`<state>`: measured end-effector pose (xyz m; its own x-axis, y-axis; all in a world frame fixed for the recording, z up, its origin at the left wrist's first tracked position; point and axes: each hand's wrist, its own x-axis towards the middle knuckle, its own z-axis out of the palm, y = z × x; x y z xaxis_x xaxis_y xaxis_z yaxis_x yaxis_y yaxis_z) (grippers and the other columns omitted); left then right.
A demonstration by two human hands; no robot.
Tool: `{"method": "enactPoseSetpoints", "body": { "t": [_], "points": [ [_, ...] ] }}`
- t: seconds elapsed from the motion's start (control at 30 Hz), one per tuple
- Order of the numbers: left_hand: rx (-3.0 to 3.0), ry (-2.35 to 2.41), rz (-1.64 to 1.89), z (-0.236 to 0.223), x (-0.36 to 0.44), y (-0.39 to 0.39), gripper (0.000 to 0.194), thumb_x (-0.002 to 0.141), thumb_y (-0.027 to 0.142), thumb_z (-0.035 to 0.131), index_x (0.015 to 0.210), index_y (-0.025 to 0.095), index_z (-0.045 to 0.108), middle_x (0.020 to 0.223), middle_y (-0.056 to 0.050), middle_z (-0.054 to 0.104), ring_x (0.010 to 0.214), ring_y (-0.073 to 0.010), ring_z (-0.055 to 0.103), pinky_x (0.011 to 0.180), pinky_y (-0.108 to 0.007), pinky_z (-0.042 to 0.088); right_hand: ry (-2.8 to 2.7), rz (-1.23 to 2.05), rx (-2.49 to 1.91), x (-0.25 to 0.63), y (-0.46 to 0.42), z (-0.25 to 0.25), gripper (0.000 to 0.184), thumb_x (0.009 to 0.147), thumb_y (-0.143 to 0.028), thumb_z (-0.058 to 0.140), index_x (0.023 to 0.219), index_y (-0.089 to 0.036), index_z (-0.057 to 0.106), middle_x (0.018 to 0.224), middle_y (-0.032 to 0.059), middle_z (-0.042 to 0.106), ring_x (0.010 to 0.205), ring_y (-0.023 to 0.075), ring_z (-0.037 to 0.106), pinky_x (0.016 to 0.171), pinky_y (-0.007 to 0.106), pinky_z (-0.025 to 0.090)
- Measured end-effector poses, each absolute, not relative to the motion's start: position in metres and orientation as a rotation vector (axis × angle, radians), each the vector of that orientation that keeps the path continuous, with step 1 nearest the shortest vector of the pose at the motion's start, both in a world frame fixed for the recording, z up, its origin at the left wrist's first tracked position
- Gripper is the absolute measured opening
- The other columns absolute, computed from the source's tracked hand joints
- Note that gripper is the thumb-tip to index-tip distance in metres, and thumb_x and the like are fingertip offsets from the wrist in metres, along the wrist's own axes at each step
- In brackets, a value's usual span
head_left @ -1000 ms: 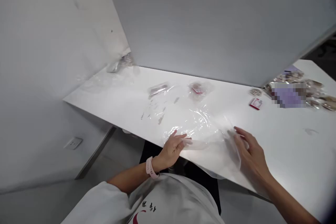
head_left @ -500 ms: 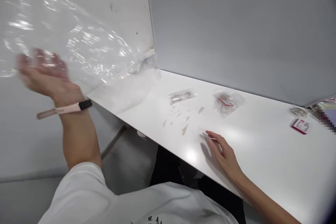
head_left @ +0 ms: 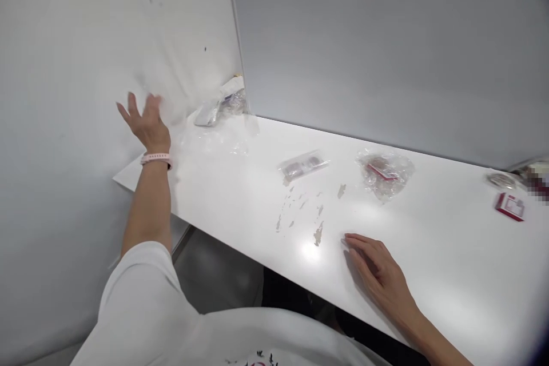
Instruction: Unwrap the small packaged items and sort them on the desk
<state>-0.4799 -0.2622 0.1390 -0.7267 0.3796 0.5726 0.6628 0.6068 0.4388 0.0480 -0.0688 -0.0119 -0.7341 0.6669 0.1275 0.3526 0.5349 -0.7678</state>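
My left hand [head_left: 146, 124], a pale pink band at its wrist, is raised above the table's left end. Its fingers are spread, and nothing shows gripped in them. Just beyond it, blurred clear plastic film [head_left: 171, 94] stands against the white side wall; more clear film [head_left: 223, 140] lies on the tabletop to the right. My right hand [head_left: 381, 271] rests at the table's front edge, fingers loosely stretched and holding nothing. Farther back lie a clear packet with small round items [head_left: 303, 166] and a crinkled clear bag with a red-edged piece inside [head_left: 384, 174].
Several plastic packages [head_left: 229, 100] are heaped in the back left corner. A red and white box [head_left: 509, 207] and a small clear packet [head_left: 501, 180] lie at the right. Grey partition [head_left: 377, 57] borders the table [head_left: 450, 251]. Worn patches [head_left: 318, 233] mark its surface.
My left hand has swung right and forward from the far left. The big clear plastic sheet around it has dropped toward the table's left corner. My right hand has barely moved.
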Motion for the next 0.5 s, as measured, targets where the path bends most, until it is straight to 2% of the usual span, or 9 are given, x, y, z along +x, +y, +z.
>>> {"method": "enactPoseSetpoints", "body": {
  "t": [0.13,0.23,0.27,0.33,0.4,0.43,0.5],
  "points": [
    [-0.777,-2.813,-0.599,0.057,-0.495,-0.267,0.030,0.096,0.006,0.045,0.122,0.004,0.058,0.134,-0.005,0.063,0.147,-0.0219,0.029,0.121,-0.063,0.000,-2.382,1.037,-0.814,0.047,-0.070,-0.012,0.024,0.094,-0.042,0.054,0.110,-0.037,0.072,0.123,0.0060,0.068,0.116,0.0320,0.060,0.060,0.040,0.058],
    [-0.779,-2.974,-0.529,0.045,-0.507,-0.268,0.030,0.086,0.000,0.052,0.114,0.001,0.062,0.131,-0.013,0.064,0.139,-0.0296,0.041,0.116,-0.069,0.016,-2.387,1.027,-0.785,0.048,-0.068,-0.014,0.023,0.095,-0.041,0.055,0.108,-0.036,0.072,0.123,0.0058,0.067,0.114,0.0307,0.060,0.069,0.043,0.059],
    [-0.775,-2.976,-0.531,0.050,-0.509,-0.266,0.030,0.085,0.001,0.053,0.114,-0.001,0.061,0.135,-0.016,0.061,0.140,-0.0326,0.039,0.114,-0.070,0.016,-2.385,1.033,-0.773,0.047,-0.067,-0.014,0.022,0.095,-0.041,0.055,0.108,-0.036,0.072,0.123,0.0056,0.067,0.114,0.0301,0.060,0.074,0.044,0.059],
    [-0.731,-2.897,-0.540,0.069,-0.503,-0.255,0.034,0.084,0.002,0.056,0.117,-0.004,0.058,0.149,-0.020,0.047,0.146,-0.0363,0.026,0.116,-0.071,0.008,-2.370,1.083,-0.761,0.044,-0.063,-0.014,0.022,0.095,-0.041,0.055,0.108,-0.034,0.072,0.121,0.0056,0.068,0.114,0.0286,0.060,0.082,0.044,0.057],
    [-0.707,-2.716,-0.607,0.088,-0.479,-0.230,0.041,0.085,0.003,0.054,0.125,-0.005,0.054,0.157,-0.020,0.036,0.149,-0.0342,0.018,0.119,-0.064,0.000,-2.331,1.178,-0.777,0.035,-0.057,-0.012,0.023,0.095,-0.043,0.055,0.106,-0.032,0.072,0.117,0.0059,0.068,0.110,0.0270,0.062,0.084,0.042,0.056],
    [-0.753,-2.627,-0.661,0.093,-0.460,-0.213,0.042,0.086,0.002,0.051,0.128,-0.004,0.052,0.157,-0.018,0.037,0.148,-0.0314,0.021,0.122,-0.059,0.001,-2.300,1.231,-0.789,0.029,-0.054,-0.011,0.024,0.095,-0.044,0.054,0.104,-0.031,0.072,0.114,0.0062,0.069,0.107,0.0263,0.063,0.083,0.041,0.055],
    [-0.990,-2.637,-0.762,0.093,-0.410,-0.172,0.045,0.093,0.003,0.035,0.135,-0.002,0.048,0.149,-0.017,0.048,0.142,-0.0267,0.033,0.123,-0.051,0.011,-2.226,1.330,-0.813,0.017,-0.049,-0.009,0.026,0.094,-0.046,0.055,0.100,-0.027,0.071,0.106,0.0064,0.071,0.099,0.0249,0.065,0.082,0.039,0.053]
  ]
}}
